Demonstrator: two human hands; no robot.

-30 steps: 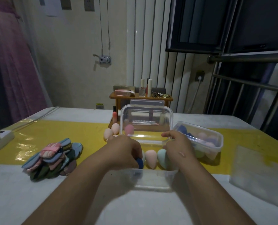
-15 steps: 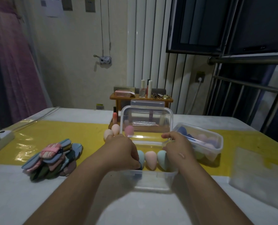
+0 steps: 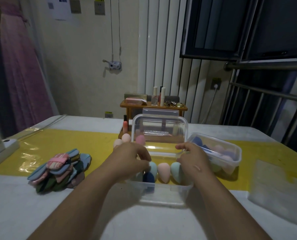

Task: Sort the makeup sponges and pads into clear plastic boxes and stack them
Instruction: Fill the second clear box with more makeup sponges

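Note:
A clear plastic box (image 3: 163,196) sits in front of me with its lid (image 3: 159,129) standing open behind it. Inside stand two teal sponges (image 3: 177,171), a pink sponge (image 3: 163,171) and a dark blue sponge (image 3: 148,177). My left hand (image 3: 132,160) hovers over the box's left side, fingertips just above the dark blue sponge, holding nothing. My right hand (image 3: 192,158) grips the box's right rear corner. Peach and pink loose sponges (image 3: 126,138) stand behind the box on the left. A pile of flat pads (image 3: 61,168) lies further left.
A second clear box (image 3: 238,153) with several sponges sits at the right. A loose clear lid (image 3: 279,186) lies at the far right. A wooden shelf (image 3: 153,105) with cosmetics stands behind. A white power strip (image 3: 0,148) is at the left edge, on the yellow mat (image 3: 66,142).
My left hand has drawn back up and left, leaving the dark blue sponge standing in the box. My right hand has hardly moved.

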